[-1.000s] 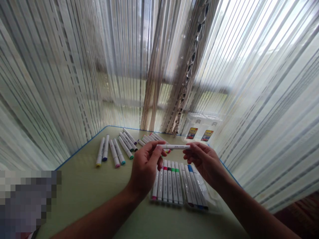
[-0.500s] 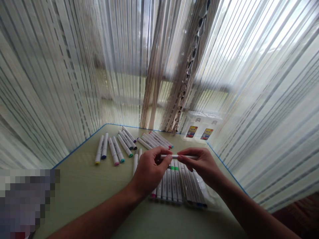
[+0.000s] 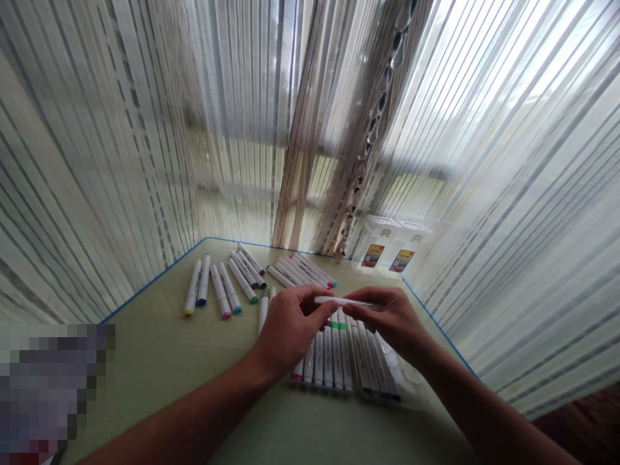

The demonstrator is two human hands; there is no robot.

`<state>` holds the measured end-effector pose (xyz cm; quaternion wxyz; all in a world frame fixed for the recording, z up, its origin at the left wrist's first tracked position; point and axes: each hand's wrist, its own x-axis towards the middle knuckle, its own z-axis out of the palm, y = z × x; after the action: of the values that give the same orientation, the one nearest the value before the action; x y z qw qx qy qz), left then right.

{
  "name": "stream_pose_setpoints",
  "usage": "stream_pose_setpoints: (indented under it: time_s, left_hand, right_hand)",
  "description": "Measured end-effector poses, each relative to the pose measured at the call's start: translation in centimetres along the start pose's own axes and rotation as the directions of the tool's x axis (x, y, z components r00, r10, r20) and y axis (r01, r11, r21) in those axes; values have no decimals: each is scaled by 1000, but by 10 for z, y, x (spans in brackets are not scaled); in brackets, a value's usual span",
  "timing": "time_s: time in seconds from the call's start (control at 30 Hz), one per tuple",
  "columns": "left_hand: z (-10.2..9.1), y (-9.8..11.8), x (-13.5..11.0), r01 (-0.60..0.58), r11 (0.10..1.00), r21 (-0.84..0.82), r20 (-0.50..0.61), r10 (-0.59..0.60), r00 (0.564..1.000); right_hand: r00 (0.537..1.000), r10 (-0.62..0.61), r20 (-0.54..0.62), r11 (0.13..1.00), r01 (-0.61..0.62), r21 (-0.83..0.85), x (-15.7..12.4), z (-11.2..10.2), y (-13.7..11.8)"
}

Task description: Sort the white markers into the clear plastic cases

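A white marker (image 3: pixel 341 301) lies crosswise between both hands, raised above the table. My left hand (image 3: pixel 294 323) pinches its left end between thumb and fingers. At the other end my right hand (image 3: pixel 382 313) grips it the same way, fingers closed. Beneath the hands, a row of white markers (image 3: pixel 329 361) sits in a clear plastic case (image 3: pixel 411 381); two show green bands, one a pink end. The case's upper part is hidden by my hands. Close to the left hand's outer side, a pair of markers (image 3: pixel 263 313) is partly covered.
Several loose markers with coloured ends (image 3: pixel 223 290) lie on the left of the pale green table (image 3: pixel 169 368). Another group of markers (image 3: pixel 300 270) is farther back. A clear plastic container (image 3: pixel 387 245) with two labels stands at the back right. Striped curtains (image 3: pixel 232 129) hang around the table's edges.
The marker in my hands has tilted slightly, its right end now a little lower. Both hands stay in nearly the same place.
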<state>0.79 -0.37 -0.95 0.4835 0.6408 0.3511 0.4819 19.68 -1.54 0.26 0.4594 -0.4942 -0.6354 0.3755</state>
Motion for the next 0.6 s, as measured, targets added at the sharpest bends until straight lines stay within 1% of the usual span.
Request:
stream_pose_setpoints:
  time_s: [0.1, 0.17, 0.27, 0.33, 0.47, 0.6]
  left_hand:
    - [0, 5, 1, 11, 999, -43, -21, -12, 1000]
    - [0, 7, 2, 14, 997, -79, -31, -16, 999]
    - [0, 7, 4, 19, 988, -156, -30, -24, 999]
    - [-1, 6, 5, 25, 977, -212, -28, -32, 999]
    - [-2, 4, 7, 51, 950, -309, -45, -68, 997]
    - [-2, 3, 8, 56, 943, -329, -82, -88, 993]
  right_hand:
    - [999, 42, 28, 989, -46, 139, 2, -2, 2]
    - [998, 52, 39, 965, -61, 254, 3, -4, 4]
    - [996, 79, 47, 903, -92, 419, 6, -8, 6]
    - [995, 94, 43, 860, -103, 500, 7, -11, 6]
    - [996, 90, 12, 814, -80, 575, 10, -15, 3]
    - [997, 80, 19, 789, -75, 609, 10, -16, 2]
